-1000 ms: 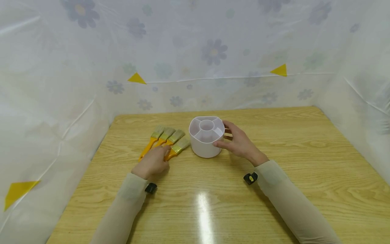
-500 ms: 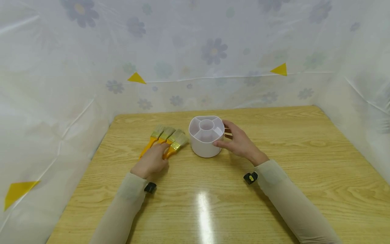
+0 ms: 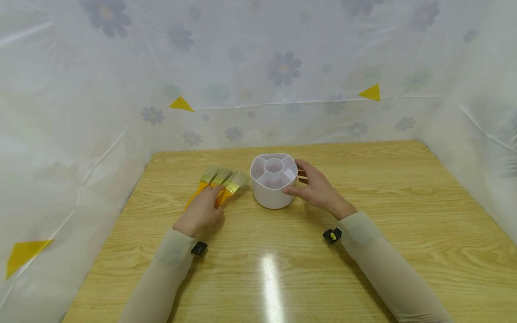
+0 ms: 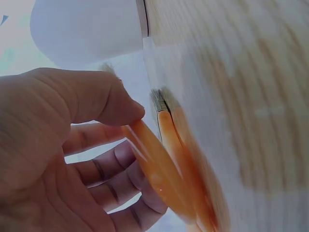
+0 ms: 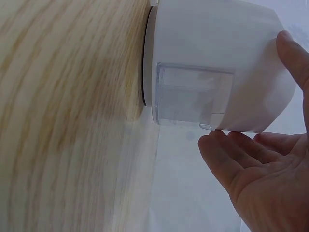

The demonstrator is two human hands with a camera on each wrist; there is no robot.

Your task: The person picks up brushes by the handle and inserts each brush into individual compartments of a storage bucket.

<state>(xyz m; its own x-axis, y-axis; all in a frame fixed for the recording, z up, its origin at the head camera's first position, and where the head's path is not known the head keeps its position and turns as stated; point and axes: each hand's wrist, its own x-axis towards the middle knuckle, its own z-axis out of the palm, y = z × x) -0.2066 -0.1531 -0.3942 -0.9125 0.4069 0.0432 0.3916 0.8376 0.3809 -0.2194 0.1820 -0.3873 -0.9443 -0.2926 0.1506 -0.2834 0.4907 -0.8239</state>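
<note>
My left hand (image 3: 199,211) pinches a flat paintbrush (image 3: 231,187) between thumb and fingers. In the left wrist view the orange handle (image 4: 161,169) runs across the curled fingers, slightly apart from the other handles. More paintbrushes (image 3: 208,174) with pale bristles lie fanned on the table beside it, partly covered by the hand. A white round desk organizer (image 3: 273,197) stands upright to their right, with a central tube and outer compartments that hold nothing. My right hand (image 3: 317,186) grips its right side, thumb in front and fingers behind. The right wrist view shows a clear drawer (image 5: 193,94) in its wall.
The wood-grain table (image 3: 343,260) reaches back to a floral plastic sheet (image 3: 258,121), and similar sheets rise at both sides. Yellow tape pieces (image 3: 181,104) mark the sheets. Each wrist wears a small black camera.
The nearest paintbrush has swung up and left in my left hand, so its bristles now overlap the neighbouring brush. My right hand and the organizer have stayed in place.
</note>
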